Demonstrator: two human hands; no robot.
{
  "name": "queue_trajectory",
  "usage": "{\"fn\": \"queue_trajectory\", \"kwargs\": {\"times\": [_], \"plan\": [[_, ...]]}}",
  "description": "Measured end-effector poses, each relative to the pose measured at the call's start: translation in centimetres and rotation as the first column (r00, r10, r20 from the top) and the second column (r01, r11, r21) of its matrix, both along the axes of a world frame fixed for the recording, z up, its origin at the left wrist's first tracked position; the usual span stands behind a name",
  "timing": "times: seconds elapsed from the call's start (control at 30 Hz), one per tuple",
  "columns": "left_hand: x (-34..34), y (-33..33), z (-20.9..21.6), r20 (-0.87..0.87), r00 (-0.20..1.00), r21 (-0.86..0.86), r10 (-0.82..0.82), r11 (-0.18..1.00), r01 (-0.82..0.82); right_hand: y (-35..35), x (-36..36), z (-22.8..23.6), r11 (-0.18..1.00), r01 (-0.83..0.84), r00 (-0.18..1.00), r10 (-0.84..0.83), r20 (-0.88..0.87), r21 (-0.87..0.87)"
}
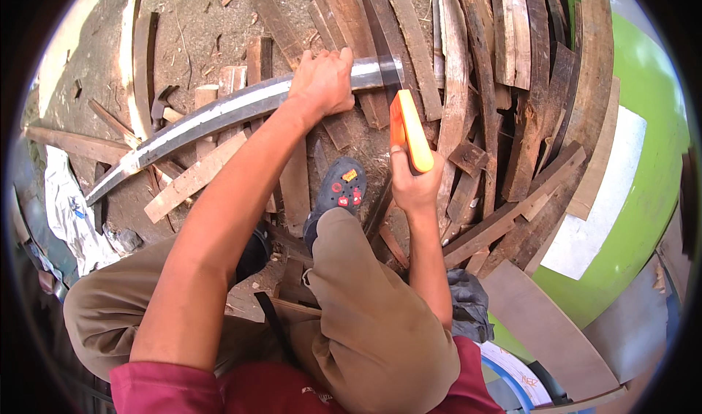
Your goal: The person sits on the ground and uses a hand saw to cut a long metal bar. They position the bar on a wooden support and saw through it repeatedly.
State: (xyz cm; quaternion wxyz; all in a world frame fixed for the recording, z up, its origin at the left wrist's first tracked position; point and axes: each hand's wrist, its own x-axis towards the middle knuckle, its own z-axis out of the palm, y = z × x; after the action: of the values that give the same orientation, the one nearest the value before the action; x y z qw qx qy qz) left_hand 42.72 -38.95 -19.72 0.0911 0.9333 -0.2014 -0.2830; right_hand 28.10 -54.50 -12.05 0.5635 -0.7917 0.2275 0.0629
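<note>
My left hand (322, 81) is closed over a long dark strip with a pale streak along its top (219, 110), near the strip's right end. The strip looks bowed in this view and lies across loose wood pieces. In my right hand (417, 183) is the orange handle of a handsaw (412, 132), fingers wrapped round it. The saw's blade is smeared and crosses the strip close to its right tip, a little right of my left hand. Whether the teeth bite into the strip I cannot make out.
Many old boards (453, 63) lie piled ahead and to the right. A hammer (162, 103) rests on the dirt at the left, near a white cloth (69, 209). My foot in a dark clog (340, 187) stands below the strip. A green surface (629, 158) curves along the right.
</note>
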Motion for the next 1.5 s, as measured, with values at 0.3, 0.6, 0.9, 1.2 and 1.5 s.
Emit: {"fn": "queue_trajectory", "kwargs": {"times": [0.3,0.6,0.9,1.2,1.5], "plan": [[-0.2,-0.8,-0.9,0.128,0.991,-0.139,-0.037,0.989,0.055,-2.1,-14.8,7.9,0.996,-0.027,0.997,0.021,-0.069,-0.086],[-0.8,-0.1,-0.7,0.115,0.991,-0.083,-0.063,0.994,0.073,0.4,-2.6,-0.4,1.000,-0.004,0.999,0.005,0.040,-0.022],[-0.8,0.4,-0.5,0.192,0.980,-0.144,-0.043,0.987,0.072,0.1,-5.6,-4.8,0.996,0.067,0.982,-0.075,0.173,0.055],[-0.7,8.7,0.6,0.223,0.974,-0.268,0.031,0.963,0.031,5.0,-3.1,-2.2,0.988,-0.156,0.942,0.146,0.301,0.012],[1.0,11.9,-2.1,0.231,0.766,-0.273,0.599,0.796,-0.540,9.0,-0.9,-6.5,0.964,-0.180,0.953,0.122,0.276,0.194]]}}
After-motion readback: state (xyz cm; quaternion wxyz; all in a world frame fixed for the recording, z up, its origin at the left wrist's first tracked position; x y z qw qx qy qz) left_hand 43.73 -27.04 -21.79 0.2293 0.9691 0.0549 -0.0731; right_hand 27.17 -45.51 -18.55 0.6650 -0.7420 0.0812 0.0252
